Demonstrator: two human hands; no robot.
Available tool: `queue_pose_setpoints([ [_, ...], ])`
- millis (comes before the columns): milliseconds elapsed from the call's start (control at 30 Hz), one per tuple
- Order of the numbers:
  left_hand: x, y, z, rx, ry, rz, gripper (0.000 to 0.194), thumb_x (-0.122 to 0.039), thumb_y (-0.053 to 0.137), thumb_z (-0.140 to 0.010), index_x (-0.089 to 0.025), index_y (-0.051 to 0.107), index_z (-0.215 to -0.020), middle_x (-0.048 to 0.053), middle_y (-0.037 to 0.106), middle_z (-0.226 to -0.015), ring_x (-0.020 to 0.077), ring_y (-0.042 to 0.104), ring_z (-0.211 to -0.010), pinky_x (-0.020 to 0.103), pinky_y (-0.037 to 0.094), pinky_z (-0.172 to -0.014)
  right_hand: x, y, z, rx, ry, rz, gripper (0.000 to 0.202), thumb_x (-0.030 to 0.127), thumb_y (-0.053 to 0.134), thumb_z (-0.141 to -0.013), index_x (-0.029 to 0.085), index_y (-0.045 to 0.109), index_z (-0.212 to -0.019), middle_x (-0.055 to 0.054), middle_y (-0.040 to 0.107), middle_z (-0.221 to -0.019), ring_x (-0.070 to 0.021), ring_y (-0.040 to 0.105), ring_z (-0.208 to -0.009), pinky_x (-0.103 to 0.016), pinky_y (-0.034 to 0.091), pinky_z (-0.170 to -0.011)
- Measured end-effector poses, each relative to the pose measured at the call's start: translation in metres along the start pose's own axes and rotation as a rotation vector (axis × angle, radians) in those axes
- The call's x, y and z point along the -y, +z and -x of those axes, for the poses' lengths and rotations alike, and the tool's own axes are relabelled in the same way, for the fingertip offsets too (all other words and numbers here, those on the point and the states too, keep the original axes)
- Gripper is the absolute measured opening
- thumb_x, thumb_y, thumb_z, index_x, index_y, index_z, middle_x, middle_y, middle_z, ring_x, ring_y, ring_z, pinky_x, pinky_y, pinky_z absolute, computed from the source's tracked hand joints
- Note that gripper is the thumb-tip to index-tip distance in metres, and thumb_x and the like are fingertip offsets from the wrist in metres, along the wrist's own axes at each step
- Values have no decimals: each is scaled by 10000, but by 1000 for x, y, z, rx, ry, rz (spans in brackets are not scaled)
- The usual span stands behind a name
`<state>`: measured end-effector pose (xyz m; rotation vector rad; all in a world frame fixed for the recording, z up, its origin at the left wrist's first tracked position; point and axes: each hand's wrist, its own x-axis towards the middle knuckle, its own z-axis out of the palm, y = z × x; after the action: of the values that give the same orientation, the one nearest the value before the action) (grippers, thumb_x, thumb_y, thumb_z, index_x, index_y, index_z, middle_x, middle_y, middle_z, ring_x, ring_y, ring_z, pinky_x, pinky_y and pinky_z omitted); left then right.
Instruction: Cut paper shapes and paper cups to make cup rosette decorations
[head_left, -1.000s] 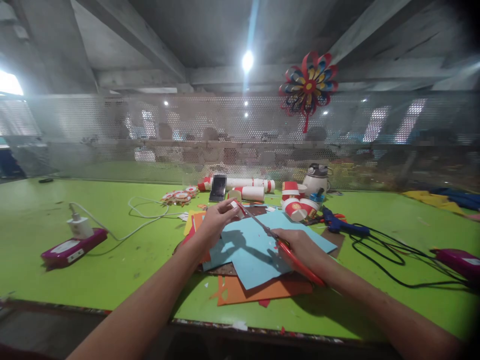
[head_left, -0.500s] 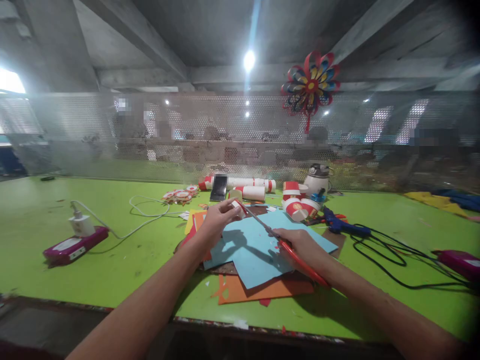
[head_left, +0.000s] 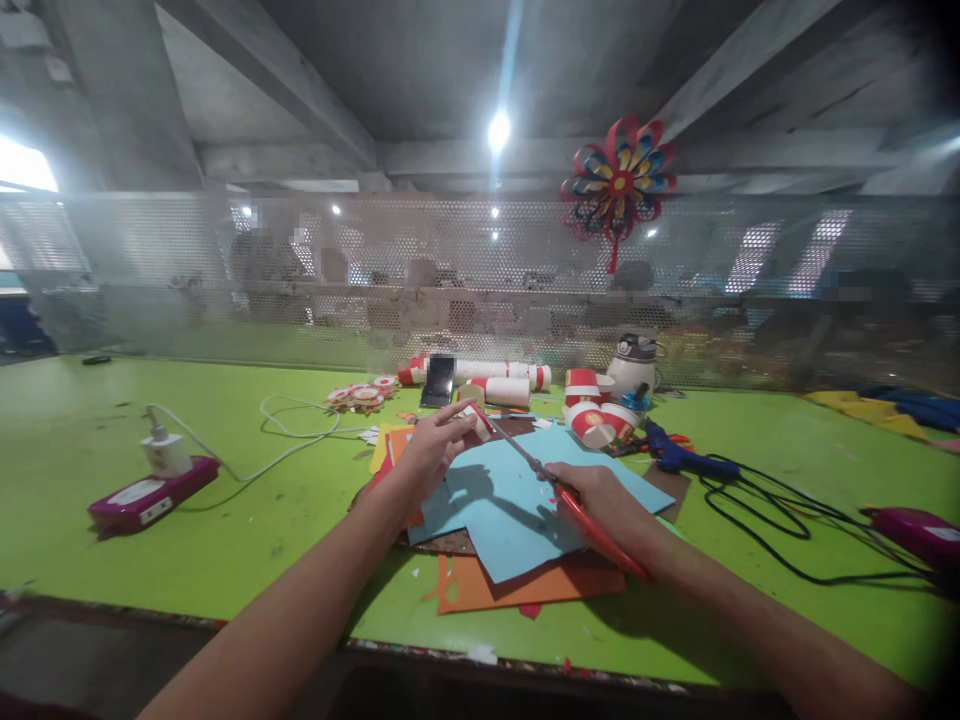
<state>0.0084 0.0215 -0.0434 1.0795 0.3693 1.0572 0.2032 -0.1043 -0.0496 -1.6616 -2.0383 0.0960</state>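
So the left hand [head_left: 435,445] has its fingers pinching a small red and white piece [head_left: 478,421], up above the blue paper [head_left: 532,495] on the green counter [head_left: 262,540]. The right hand [head_left: 596,500] has its fingers wrapped round the red handles of some scissors [head_left: 566,505], blades pointing at that piece. Paper cups [head_left: 591,424] sit just past the blue paper, near a blue glue gun [head_left: 679,455].

craft workshop, bare concrete ceiling beams [head_left: 300,90], long green worktable [head_left: 247,540], scattered coloured paper [head_left: 517,500], blue glue gun [head_left: 679,455] at right
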Motion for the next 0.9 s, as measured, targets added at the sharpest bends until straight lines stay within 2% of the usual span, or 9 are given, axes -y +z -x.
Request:
queue_pose_setpoints([
  [300, 2, -5, -3, -12, 25, -38, 544, -180, 753, -659, -104, 586, -1171, 130, 699, -941, 208, 659, -830, 377, 479, -835, 1, -2, 0, 4, -56, -47, 206, 211, 456, -815, 175, 635, -911, -52, 685, -825, -208, 617, -754, -267, 400, -654],
  [500, 4, -1, -1, 5, 48, -71, 512, -204, 749, -671, -86, 605, -1148, 135, 696, -908, 224, 653, -826, 413, 484, -820, 1, -1, -1, 5, -33, -40, 232, 182, 430, -803, 168, 637, -907, -53, 687, -815, -211, 619, -742, -269, 396, -643],
  [700, 7, -5, -1, 49, 80, -56, 553, -224, 741, -689, -111, 580, -1207, 124, 696, -861, 217, 654, -806, 412, 481, -823, 5, -1, 0, 14, -23, -57, 254, 154, 402, -798, 177, 637, -890, -47, 680, -803, -199, 609, -726, -273, 394, -658],
  [900, 5, -3, -1, 43, 76, -58, 580, -237, 749, -678, -111, 575, -1217, 128, 694, -874, 228, 652, -817, 415, 480, -823, 4, 1, 0, 11, -21, -41, 240, 181, 405, -815, 174, 634, -885, -45, 663, -763, -206, 594, -712, -270, 380, -628],
])
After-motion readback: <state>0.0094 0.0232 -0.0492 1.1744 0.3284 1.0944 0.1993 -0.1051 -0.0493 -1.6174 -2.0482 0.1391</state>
